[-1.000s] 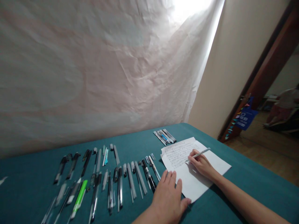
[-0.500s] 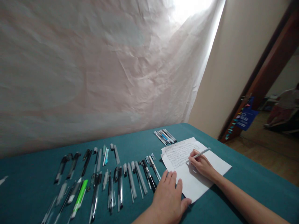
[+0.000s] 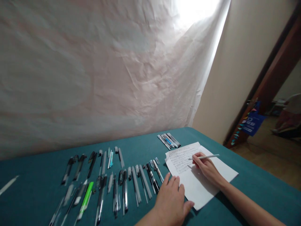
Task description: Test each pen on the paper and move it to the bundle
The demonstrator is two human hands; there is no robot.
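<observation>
My right hand [image 3: 205, 166] grips a slim pale pen [image 3: 210, 156] over the white paper [image 3: 199, 191]. The pen's tip is near the handwritten lines [image 3: 181, 159] on the upper part of the sheet; it looks slightly raised, with a shadow below it. My left hand [image 3: 170, 199] lies with its fingers spread at the paper's lower left edge, thumb on the corner side. Just left of those fingers is a dark-barrelled pen [image 3: 152, 179]. Another sheet appears to lie under the top one.
Several pens, caps and refills lie in two rough rows on the green tablecloth [image 3: 138, 150], among them a bright green pen [image 3: 86, 199]. A bundle of pens [image 3: 168, 141] sits behind the paper. A blue bag [image 3: 254, 124] hangs by the doorway at right.
My right hand has lifted the pen's tip slightly off the paper, and the pen now lies flatter. The whole view has shifted a little; the left hand stays at the paper's edge.
</observation>
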